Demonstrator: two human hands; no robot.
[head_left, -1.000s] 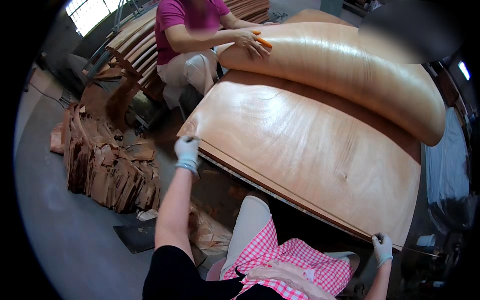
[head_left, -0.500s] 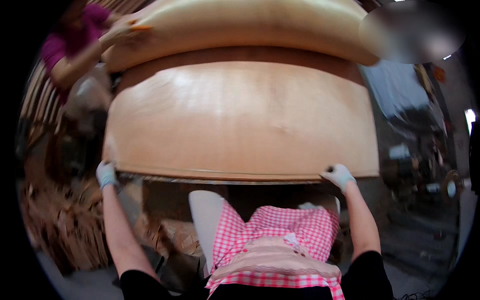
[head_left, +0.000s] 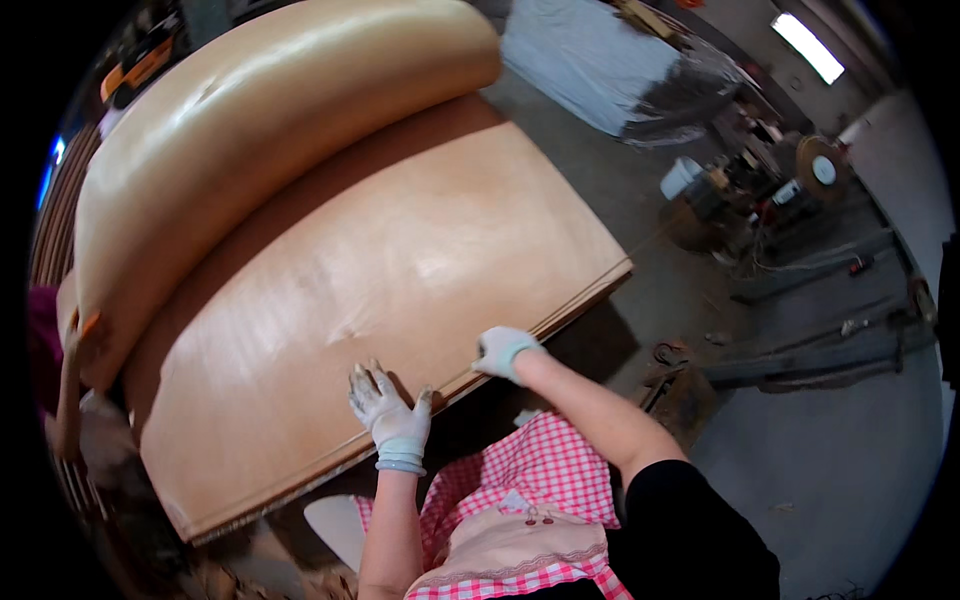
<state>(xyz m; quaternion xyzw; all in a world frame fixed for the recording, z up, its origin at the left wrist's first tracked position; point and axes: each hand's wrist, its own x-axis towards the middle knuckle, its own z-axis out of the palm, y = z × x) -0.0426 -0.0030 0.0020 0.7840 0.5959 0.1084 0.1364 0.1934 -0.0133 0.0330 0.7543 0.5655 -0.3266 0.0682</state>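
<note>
A broad, pale tan wood veneer sheet (head_left: pixel 400 260) lies on a stack of similar sheets, and its far part curves up into a big roll (head_left: pixel 290 95). My left hand (head_left: pixel 388 408), in a white glove, rests on the sheet by the near edge, fingers spread and holding nothing. To its right, my gloved right hand (head_left: pixel 503 354) is closed at the same near edge, fingers curled over the sheet's rim. Its fingertips are partly hidden.
At the far left a co-worker's arm (head_left: pixel 68 390) reaches to the roll's end. Plastic-covered goods (head_left: pixel 590 65) stand at the back. On the right are a white bucket (head_left: pixel 681 177), machinery with a round disc (head_left: pixel 822 170) and a metal floor frame (head_left: pixel 800 355).
My view has swung to the right. My left hand has left the sheet's left corner and now lies flat near the middle. My right hand is now close beside it on the edge.
</note>
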